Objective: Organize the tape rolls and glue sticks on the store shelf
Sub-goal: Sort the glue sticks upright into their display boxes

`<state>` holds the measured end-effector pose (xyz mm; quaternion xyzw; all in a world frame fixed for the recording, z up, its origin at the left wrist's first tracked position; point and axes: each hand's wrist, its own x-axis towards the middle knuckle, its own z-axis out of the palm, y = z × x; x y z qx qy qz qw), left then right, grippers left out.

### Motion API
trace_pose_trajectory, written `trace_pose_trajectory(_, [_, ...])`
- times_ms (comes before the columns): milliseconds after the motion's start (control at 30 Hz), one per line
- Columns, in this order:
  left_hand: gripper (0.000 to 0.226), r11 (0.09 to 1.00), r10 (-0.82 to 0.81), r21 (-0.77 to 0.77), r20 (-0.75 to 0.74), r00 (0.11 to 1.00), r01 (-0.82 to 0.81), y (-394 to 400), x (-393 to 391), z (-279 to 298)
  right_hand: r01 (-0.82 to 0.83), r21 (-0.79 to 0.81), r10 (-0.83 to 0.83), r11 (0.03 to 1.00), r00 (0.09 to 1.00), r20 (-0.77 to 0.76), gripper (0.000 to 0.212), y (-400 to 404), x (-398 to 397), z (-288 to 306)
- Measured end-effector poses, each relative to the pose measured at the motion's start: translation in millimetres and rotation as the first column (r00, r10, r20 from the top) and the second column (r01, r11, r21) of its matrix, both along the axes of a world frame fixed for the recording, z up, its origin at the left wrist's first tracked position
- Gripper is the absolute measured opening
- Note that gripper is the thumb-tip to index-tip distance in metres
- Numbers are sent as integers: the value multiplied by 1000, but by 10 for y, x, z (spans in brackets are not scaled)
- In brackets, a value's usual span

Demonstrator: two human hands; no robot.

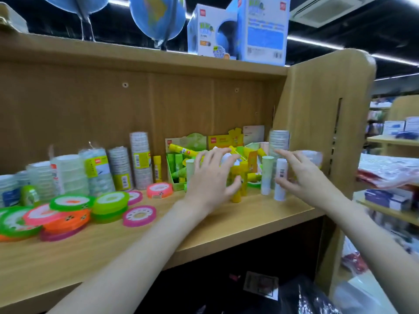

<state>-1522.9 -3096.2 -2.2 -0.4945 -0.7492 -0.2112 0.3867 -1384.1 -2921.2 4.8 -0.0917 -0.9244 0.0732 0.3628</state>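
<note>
Both my hands reach over the wooden shelf (238, 225) toward a heap of glue sticks. My left hand (210, 175) hovers with spread fingers in front of yellow glue sticks (238, 189) and holds nothing. My right hand (299, 175) is also spread and empty, just right of two tall pale glue sticks (266, 175) standing upright. A green display box (175, 168) holds more green sticks. Stacks of clear tape rolls (140, 164) stand at the left rear. Flat neon tape rolls (70, 214) in green, pink and orange lie scattered at front left.
The shelf's side panel (328, 123) closes the right end, with a stack of tape (279, 139) beside it. Globes (157, 19) and blue boxes (240, 30) sit on top. Another aisle's shelves (390, 168) are at the right. Dark goods lie below.
</note>
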Motion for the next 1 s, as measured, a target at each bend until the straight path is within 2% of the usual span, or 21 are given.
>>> trace_pose_trajectory(167, [51, 989, 58, -127, -140, 988, -76, 199, -29, -59, -28, -105, 30, 994, 999, 25, 71, 58, -207, 42])
trace_pose_trajectory(267, [49, 981, 64, -164, -209, 976, -100, 207, -88, -95, -9, -117, 18, 993, 997, 71, 56, 87, -268, 57])
trace_pose_trajectory(400, [45, 978, 44, -185, -286, 957, -100, 183, -169, -112, -6, -114, 10, 993, 999, 34, 44, 116, -326, 91])
trace_pose_trajectory(600, [55, 980, 68, -163, -285, 956, -118, 171, -180, -118, -32, -180, 25, 983, 999, -42, 39, 86, -387, 71])
trace_pose_trajectory(767, [55, 983, 46, -159, -281, 958, -93, 122, -217, -115, -179, -253, 173, 951, 984, -44, 39, 22, -405, 68])
trace_pose_trajectory(1000, [57, 970, 114, -179, -277, 954, -168, 22, -339, -120, -219, -197, 232, 956, 972, 44, 48, -176, -695, 24])
